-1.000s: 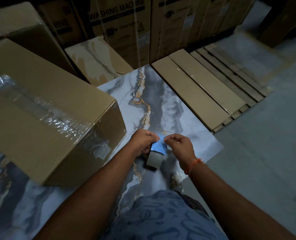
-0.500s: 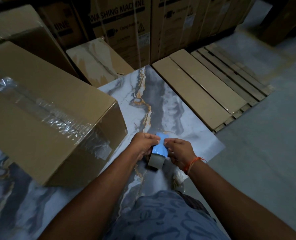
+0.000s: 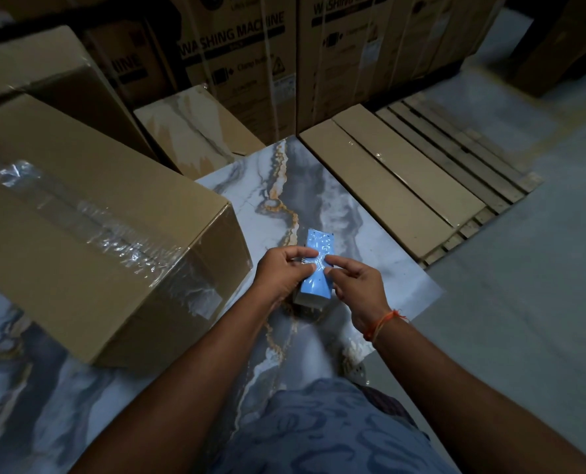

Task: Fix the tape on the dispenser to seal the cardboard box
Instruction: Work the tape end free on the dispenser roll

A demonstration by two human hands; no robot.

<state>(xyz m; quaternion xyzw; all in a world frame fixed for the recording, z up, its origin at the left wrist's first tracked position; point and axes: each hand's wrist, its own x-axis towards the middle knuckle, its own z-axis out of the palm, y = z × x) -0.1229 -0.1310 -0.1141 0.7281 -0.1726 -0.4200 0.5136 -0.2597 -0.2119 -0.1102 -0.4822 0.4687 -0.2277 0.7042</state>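
Note:
A blue tape dispenser (image 3: 317, 265) with a roll of clear tape at its near end is held upright above the marble-patterned floor slab (image 3: 322, 200). My left hand (image 3: 283, 273) grips its left side. My right hand (image 3: 351, 280) pinches the loose clear tape end against the blue plate with thumb and forefinger. The cardboard box (image 3: 79, 241) lies to the left of my hands, with crinkled clear tape along its top seam and down its near end.
Flat brown cartons on a wooden pallet (image 3: 404, 186) lie to the right. Tall washing machine cartons (image 3: 240, 56) stand at the back. A second marble slab (image 3: 195, 131) and another box (image 3: 45, 73) sit behind the cardboard box. Grey concrete floor (image 3: 524, 302) spreads right.
The dispenser's blue plate has been tipped up and now shows at full length. My fingers have shifted onto the tape across its face.

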